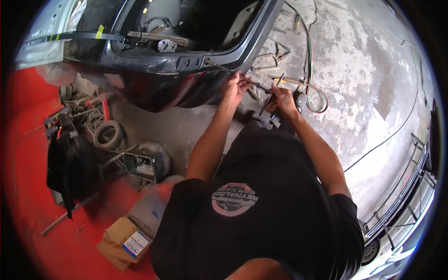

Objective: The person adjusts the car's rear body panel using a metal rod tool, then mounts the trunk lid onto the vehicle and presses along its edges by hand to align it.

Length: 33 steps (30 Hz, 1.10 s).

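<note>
A long thin metal rod with a crossbar handle (pixel 266 107) reaches from my right hand to the dark car body (pixel 154 63). My right hand (pixel 283 101) is closed around the handle where the rod meets the crossbar. My left hand (pixel 234 88) is closed on the middle of the rod, its fingers partly spread. The rod's far tip touches or lies close to the panel's edge, beside a row of round holes (pixel 187 62). A stick and a crumpled rag (pixel 166 45) lie inside the car opening.
On the floor right of the car lie red and green hoses (pixel 310 70), a torch (pixel 288 81) and metal tools. To the left are a tire (pixel 108 135), a grey container (pixel 141 165), scrap metal and a cardboard box (pixel 122 240). A parked vehicle (pixel 396 247) stands lower right.
</note>
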Motion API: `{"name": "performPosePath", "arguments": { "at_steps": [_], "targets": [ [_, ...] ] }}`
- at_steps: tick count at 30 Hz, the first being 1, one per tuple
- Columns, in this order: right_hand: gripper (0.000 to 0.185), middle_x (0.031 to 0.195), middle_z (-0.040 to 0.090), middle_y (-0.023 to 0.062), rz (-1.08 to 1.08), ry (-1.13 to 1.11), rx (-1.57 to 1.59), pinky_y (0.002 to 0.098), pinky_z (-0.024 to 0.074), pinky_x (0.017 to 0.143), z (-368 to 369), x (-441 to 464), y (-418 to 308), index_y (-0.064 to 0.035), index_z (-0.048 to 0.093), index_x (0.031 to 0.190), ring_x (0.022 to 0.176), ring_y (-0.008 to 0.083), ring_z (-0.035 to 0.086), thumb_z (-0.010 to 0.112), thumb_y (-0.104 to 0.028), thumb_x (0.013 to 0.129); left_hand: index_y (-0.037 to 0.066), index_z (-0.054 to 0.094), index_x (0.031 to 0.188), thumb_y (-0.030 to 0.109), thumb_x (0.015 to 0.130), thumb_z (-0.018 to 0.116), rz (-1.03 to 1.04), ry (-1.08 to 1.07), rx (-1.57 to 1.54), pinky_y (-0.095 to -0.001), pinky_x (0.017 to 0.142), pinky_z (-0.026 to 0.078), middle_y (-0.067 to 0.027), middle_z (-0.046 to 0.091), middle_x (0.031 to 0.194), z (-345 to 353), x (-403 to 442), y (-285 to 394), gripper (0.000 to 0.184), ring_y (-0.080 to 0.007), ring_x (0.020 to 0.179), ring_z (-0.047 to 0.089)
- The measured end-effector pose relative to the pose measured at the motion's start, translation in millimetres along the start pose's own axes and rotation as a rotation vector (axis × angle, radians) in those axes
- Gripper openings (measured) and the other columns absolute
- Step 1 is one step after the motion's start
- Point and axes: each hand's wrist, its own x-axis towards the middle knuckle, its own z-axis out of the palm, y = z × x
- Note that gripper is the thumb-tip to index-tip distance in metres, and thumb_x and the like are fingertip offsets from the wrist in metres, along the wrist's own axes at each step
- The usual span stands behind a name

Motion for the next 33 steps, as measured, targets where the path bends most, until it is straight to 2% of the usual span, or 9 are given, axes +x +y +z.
{"name": "performPosePath", "arguments": {
  "at_steps": [5,8,14,19,23,26,30,31,33],
  "targets": [
    [0.052,0.083,0.067,0.0202,0.004,0.059,-0.02,0.0392,0.0575,0.064,-1,0,-3,0.0062,0.049,0.132,0.068,0.0277,0.07,0.056,-0.033,0.098,0.006,0.055,0.109,0.02,0.102,0.051,0.025,0.041,0.042,-0.051,0.085,0.057,-0.0155,0.066,0.099,5,7,-1,0.016,-0.0351,0.093,0.068],
    [0.055,0.116,0.059,0.0289,-0.708,0.424,-0.947,0.0449,0.0565,0.082,-3,-20,6,0.0036,0.046,0.137,0.101,0.0361,0.066,0.062,-0.023,0.091,0.005,0.055,0.109,0.019,0.103,0.05,0.042,0.075,0.06,-0.0495,0.08,0.059,-0.0169,0.067,0.097,4,4,1,0.016,-0.0356,0.089,0.069],
    [0.059,0.139,0.04,0.0316,-0.854,0.198,-1.401,0.0467,0.0516,0.096,-2,-25,12,-0.0025,0.049,0.137,0.127,0.0451,0.045,0.066,-0.016,0.082,0.005,0.055,0.098,0.014,0.1,0.052,0.044,0.054,-0.013,-0.046,0.068,0.063,-0.0147,0.068,0.088,16,-4,10,0.01,-0.0316,0.076,0.071],
    [0.04,0.115,0.064,0.0128,-0.934,0.111,-1.146,0.0453,0.0543,0.075,0,-21,-14,-0.0003,0.062,0.111,0.093,0.0325,0.063,0.07,-0.013,0.074,0.005,0.055,0.099,0.014,0.101,0.051,0.057,0.026,-0.031,-0.0457,0.07,0.063,-0.0158,0.068,0.089,11,0,8,0.01,-0.0319,0.077,0.071],
    [0.04,0.067,0.063,0.0155,-0.091,0.063,-0.235,0.0355,0.053,0.051,-3,8,-6,0.0046,0.065,0.094,0.056,0.0261,0.065,0.064,-0.035,0.092,0.005,0.053,0.099,0.014,0.101,0.051,0.046,0.02,-0.057,-0.0458,0.071,0.063,-0.0172,0.068,0.09,10,5,11,0.009,-0.0323,0.079,0.071],
    [0.053,0.066,0.061,0.0113,0.018,0.046,-0.075,0.0288,0.0514,0.042,-4,11,-9,0.0042,0.064,0.103,0.049,0.0198,0.064,0.049,-0.046,0.102,0.006,0.052,0.1,0.014,0.1,0.052,0.028,0.012,-0.092,-0.0467,0.069,0.064,-0.0182,0.068,0.091,5,13,11,0.008,-0.0327,0.08,0.071],
    [0.048,0.066,0.06,0.0095,-0.157,0.129,-0.181,0.0295,0.052,0.041,-3,8,-10,0.0039,0.051,0.131,0.045,0.0198,0.062,0.054,-0.034,0.101,0.007,0.052,0.1,0.012,0.099,0.055,0.05,0.092,-0.02,-0.048,0.066,0.064,-0.0178,0.068,0.09,12,13,15,0.006,-0.0326,0.078,0.071],
    [0.057,0.094,0.065,0.019,-0.201,0.191,-0.3,0.0368,0.0591,0.061,-4,1,-9,-0.001,0.039,0.144,0.073,0.0283,0.07,0.061,-0.021,0.095,0.007,0.052,0.1,0.012,0.099,0.055,0.048,0.106,-0.017,-0.0479,0.066,0.064,-0.0177,0.068,0.089,14,10,16,0.006,-0.0323,0.077,0.071],
    [0.063,0.12,0.055,0.0258,-0.593,0.355,-0.921,0.0437,0.0543,0.082,-6,-18,-13,-0.0034,0.037,0.146,0.104,0.0364,0.061,0.062,-0.019,0.09,0.008,0.053,0.1,0.012,0.098,0.057,0.046,0.134,-0.014,-0.0477,0.065,0.064,-0.0176,0.068,0.088,18,6,18,0.006,-0.0316,0.075,0.071]
  ]
}}
